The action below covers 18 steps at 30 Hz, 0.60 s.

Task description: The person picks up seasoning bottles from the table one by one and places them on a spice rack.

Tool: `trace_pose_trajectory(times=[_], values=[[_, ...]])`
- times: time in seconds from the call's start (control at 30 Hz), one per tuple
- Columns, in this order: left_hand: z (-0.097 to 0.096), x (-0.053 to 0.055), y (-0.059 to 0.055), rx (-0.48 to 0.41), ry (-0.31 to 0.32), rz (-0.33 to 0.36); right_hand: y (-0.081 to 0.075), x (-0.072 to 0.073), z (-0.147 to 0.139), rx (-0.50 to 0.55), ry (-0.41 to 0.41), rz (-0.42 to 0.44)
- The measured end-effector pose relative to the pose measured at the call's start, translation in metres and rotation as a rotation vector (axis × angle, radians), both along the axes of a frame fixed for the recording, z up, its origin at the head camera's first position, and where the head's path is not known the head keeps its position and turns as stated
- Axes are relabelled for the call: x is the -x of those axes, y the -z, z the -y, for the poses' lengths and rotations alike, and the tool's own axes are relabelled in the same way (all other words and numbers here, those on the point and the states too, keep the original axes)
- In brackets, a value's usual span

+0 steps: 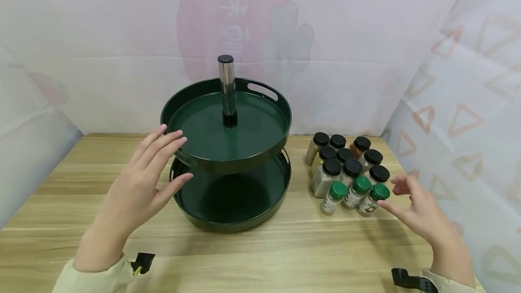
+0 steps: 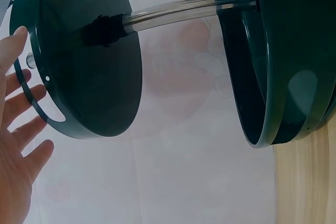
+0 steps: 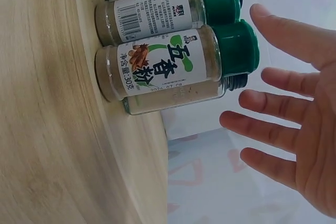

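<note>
A two-tier dark green round tray stand (image 1: 229, 162) with a steel center post (image 1: 227, 82) stands mid-table. My left hand (image 1: 136, 180) is at the left side of its upper tray, fingers spread and fairly straight by the rim. In the left wrist view those fingertips (image 2: 38, 92) overlap the tray's handle cutout. On the right, my right hand (image 1: 425, 214) is beside a green-capped spice jar (image 1: 368, 205), thumb and fingers parted around the cap's level. The right wrist view shows this jar's white label (image 3: 163, 64) and the fingers apart from its green cap (image 3: 236, 48).
Two more green-capped jars (image 1: 333, 198) stand in the front row. Behind them several black-capped spice jars (image 1: 325, 177) are packed close together. The wooden table (image 1: 260, 261) ends at a white printed cloth (image 1: 122, 94) at the back and sides.
</note>
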State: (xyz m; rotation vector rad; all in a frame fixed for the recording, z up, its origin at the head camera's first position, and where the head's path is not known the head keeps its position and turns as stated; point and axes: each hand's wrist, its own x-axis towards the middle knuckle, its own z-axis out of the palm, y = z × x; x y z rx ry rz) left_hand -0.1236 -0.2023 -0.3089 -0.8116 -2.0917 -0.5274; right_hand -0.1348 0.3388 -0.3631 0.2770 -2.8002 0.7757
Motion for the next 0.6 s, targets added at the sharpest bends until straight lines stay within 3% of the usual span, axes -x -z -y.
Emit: trace_pose_trajectory(times=[0.33, 0.6], values=[[-0.003, 0.001, 0.004, -0.043, -0.004, -0.007, 0.005, 0.004, -0.002, 0.022, -0.031, 0.058], [-0.008, 0.004, 0.006, -0.08, -0.003, -0.023, 0.017, 0.01, -0.004, 0.098, -0.084, 0.093]])
